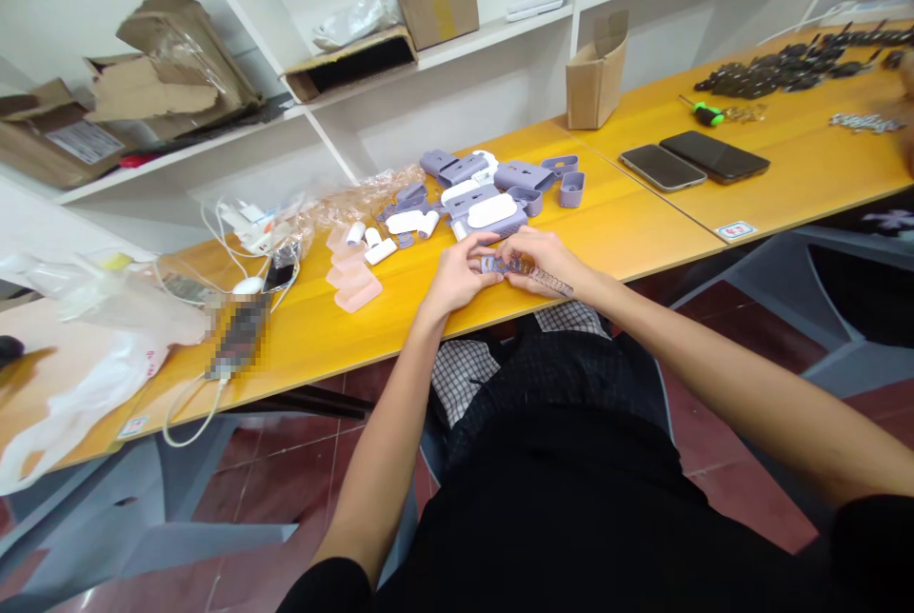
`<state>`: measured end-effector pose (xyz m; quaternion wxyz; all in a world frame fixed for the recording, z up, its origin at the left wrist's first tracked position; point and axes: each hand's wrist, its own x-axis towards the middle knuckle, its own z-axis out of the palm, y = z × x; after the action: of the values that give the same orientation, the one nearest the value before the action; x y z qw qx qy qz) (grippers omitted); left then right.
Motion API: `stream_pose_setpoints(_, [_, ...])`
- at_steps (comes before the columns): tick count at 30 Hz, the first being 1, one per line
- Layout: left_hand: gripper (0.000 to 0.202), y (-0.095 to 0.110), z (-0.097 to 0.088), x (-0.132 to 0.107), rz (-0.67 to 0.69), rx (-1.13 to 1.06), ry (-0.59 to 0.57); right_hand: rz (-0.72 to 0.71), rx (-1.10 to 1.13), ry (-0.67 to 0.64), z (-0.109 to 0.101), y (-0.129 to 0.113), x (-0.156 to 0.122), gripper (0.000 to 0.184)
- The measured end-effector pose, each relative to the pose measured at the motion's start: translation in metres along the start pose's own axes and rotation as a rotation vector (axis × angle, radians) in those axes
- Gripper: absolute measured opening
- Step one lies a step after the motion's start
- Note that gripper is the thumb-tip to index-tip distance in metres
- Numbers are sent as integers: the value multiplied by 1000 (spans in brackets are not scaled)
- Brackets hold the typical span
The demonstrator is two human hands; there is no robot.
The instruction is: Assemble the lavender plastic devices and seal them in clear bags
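Note:
At the table's front edge my left hand [461,275] is closed on a small purple plastic part [489,264], gripped at its side. My right hand [544,256] meets it from the right, its fingers pinched round a metal coil spring [551,283]. The spring's free end trails out below my right palm. Where the spring and the part come together is partly covered by my fingers. Just behind my hands lie purple housings [525,176] and a white oval cover [491,209].
Pink trays [353,285] and white caps [382,251] lie to the left, near crumpled clear plastic [364,194] and cables. To the right are two phones [714,156], a green-handled screwdriver [706,114] and many dark parts [757,75]. A cardboard box [594,85] stands at the back.

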<state>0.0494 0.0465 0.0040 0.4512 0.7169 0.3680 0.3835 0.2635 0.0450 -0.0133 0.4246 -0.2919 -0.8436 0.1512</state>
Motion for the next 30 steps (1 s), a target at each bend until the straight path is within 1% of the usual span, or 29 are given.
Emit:
stream_pose_setpoints(7, [52,3,3,0,71,163,27,56,-25,32,1,1,0,16])
stream_pose_setpoints(15, [49,-1,3,1,73,142,57,46,-75,34,1,0,-1,15])
stream_pose_setpoints(24, [40,3,2,0,102,194,37,59,-103,47,2,4,-2,18])
stream_pose_setpoints(30, [31,0,4,1,130,366,128,49,-133,63,5,7,-4,15])
